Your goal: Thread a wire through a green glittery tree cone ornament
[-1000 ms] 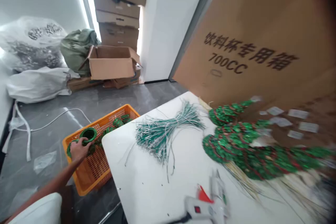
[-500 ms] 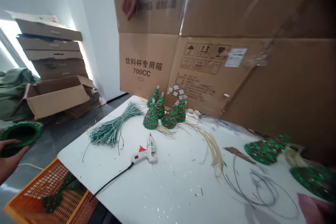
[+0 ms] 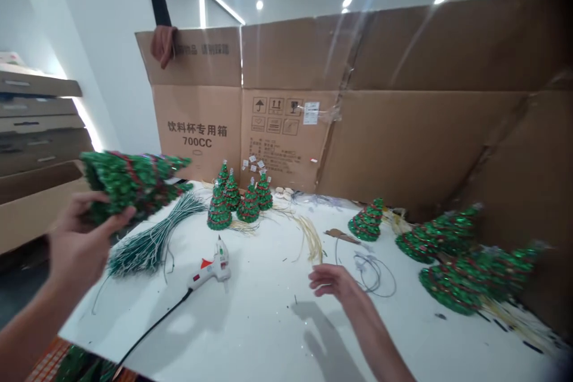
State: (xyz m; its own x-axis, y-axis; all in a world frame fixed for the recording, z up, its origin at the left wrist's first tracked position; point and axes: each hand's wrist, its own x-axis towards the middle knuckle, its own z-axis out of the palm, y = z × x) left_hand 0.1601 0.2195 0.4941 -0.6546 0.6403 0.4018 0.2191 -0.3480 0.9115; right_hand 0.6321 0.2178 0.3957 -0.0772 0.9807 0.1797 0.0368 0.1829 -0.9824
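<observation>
My left hand [image 3: 85, 233] is closed round the base of a green miniature Christmas tree [image 3: 129, 182] with red garland. The tree lies on its side in the air, tip to the right; a second tip shows beneath it. Over the white table [image 3: 264, 322] my right hand [image 3: 333, 283] hovers with its fingers loosely stretched and holds nothing. Nearest to it are pale raffia strands [image 3: 311, 239] and a coil of thin wire [image 3: 376, 274]. A white glue gun [image 3: 215, 268] lies between the hands, its black cord running to the front left edge.
Several small trees [image 3: 219, 209] stand at the back, and larger ones [image 3: 465, 280] lie at the right. Green wire stems [image 3: 152, 239] form a bundle at left. A cardboard wall [image 3: 286, 59] closes the back; another person's hand [image 3: 163, 45] grips its top. An orange crate [image 3: 47, 358] sits below.
My left hand has brought the tree up and right over the table edge, turning its tip rightward. My right hand has come in over the table. The view has swung right.
</observation>
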